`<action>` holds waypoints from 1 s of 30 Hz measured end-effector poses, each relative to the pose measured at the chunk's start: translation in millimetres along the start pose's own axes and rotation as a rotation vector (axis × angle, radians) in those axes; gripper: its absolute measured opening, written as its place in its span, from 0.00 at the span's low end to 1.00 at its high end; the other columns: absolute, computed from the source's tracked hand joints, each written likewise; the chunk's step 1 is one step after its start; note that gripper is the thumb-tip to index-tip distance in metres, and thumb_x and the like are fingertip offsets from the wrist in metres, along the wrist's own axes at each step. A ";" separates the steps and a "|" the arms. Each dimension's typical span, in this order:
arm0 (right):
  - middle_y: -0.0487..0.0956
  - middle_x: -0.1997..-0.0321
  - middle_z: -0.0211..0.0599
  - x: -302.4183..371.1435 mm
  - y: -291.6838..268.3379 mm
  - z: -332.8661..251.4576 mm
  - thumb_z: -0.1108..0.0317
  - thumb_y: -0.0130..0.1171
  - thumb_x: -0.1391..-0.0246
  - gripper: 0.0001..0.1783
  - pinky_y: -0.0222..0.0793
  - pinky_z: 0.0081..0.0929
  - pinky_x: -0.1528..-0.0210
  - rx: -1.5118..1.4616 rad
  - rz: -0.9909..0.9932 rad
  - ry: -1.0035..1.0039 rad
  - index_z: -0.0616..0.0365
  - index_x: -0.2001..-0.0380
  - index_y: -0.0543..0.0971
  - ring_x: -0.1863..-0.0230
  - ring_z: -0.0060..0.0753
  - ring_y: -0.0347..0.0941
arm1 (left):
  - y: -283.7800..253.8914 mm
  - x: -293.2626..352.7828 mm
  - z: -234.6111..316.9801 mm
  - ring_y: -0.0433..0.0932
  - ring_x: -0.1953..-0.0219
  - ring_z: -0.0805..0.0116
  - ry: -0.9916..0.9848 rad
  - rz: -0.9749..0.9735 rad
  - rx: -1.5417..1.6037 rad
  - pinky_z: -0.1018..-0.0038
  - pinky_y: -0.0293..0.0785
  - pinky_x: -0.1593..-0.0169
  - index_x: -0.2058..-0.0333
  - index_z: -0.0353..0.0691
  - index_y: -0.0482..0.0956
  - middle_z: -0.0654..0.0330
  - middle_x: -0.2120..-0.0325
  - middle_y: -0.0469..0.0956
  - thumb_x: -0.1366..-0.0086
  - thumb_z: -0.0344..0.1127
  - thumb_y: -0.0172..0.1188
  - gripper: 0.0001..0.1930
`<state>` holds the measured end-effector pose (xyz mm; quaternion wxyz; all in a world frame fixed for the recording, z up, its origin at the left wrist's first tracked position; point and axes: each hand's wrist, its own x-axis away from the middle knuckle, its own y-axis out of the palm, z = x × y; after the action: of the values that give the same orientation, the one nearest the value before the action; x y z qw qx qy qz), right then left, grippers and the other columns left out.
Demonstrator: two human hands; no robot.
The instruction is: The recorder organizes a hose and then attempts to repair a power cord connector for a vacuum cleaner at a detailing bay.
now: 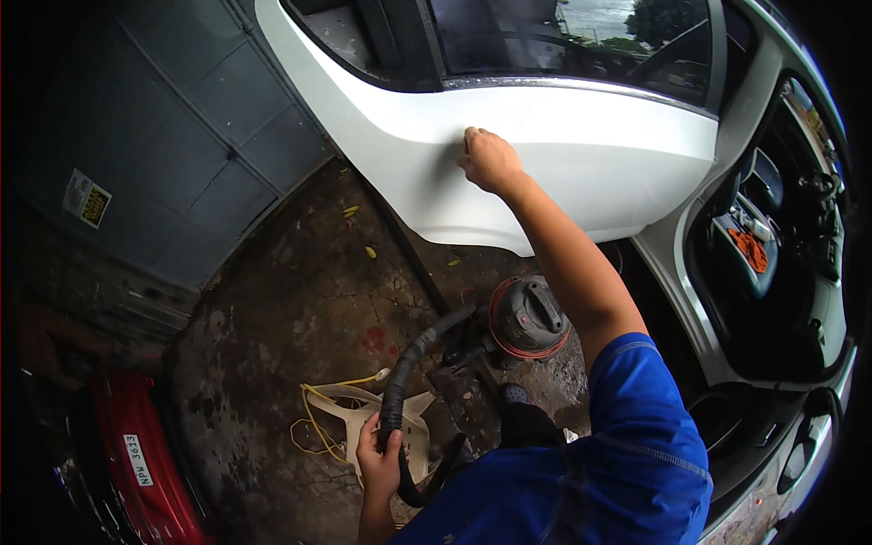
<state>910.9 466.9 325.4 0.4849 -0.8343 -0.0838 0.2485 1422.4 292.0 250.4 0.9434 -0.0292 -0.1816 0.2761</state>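
My left hand [378, 456] is closed around the black ribbed hose [420, 349] of a shop vacuum, low in front of my body. The hose curves up and right to the grey vacuum drum [530, 313] with its red band, which stands on the ground. My right arm reaches up and forward. At its end my right hand [490, 162] has its fingers curled in against the white car door [599, 182], below the window. Whatever lies inside those fingers is hidden.
A beige plastic stool [414, 427] and a yellow cord [309, 413] lie beside the hose. A red car [150, 463] stands at the lower left, a grey metal gate [182, 100] at the far left. At right, an orange cloth [748, 249] rests on a seat inside the white car.
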 end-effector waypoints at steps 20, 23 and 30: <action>0.82 0.56 0.54 -162.5 45.6 29.2 0.57 0.60 0.36 0.16 0.75 0.52 0.51 -0.171 0.268 -0.143 0.62 0.59 0.75 0.53 0.60 0.79 | 80.9 20.7 9.5 0.80 0.61 0.73 -0.118 0.154 -0.018 0.77 0.75 0.56 0.35 0.32 0.65 0.56 0.58 0.81 0.31 0.29 0.65 0.29; 0.79 0.71 0.53 -11.4 79.0 3.2 0.68 0.65 0.40 0.11 0.74 0.45 0.65 -0.733 0.171 -0.253 0.61 0.69 0.72 0.67 0.62 0.78 | 89.9 24.0 10.9 0.78 0.63 0.75 -0.148 0.161 0.043 0.77 0.75 0.59 0.35 0.33 0.64 0.57 0.60 0.80 0.31 0.28 0.64 0.29; 0.79 0.77 0.43 319.0 129.7 60.2 0.64 0.70 0.45 0.14 0.74 0.35 0.65 -0.732 -0.508 0.501 0.61 0.72 0.76 0.72 0.34 0.79 | 100.4 5.4 18.3 0.77 0.67 0.76 -0.100 0.118 0.061 0.77 0.74 0.63 0.34 0.32 0.62 0.58 0.65 0.79 0.31 0.29 0.64 0.30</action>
<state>1143.1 567.8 84.2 0.2111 -0.9367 -0.2468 -0.1306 1368.8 378.9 253.6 0.9158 0.0028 -0.2177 0.3376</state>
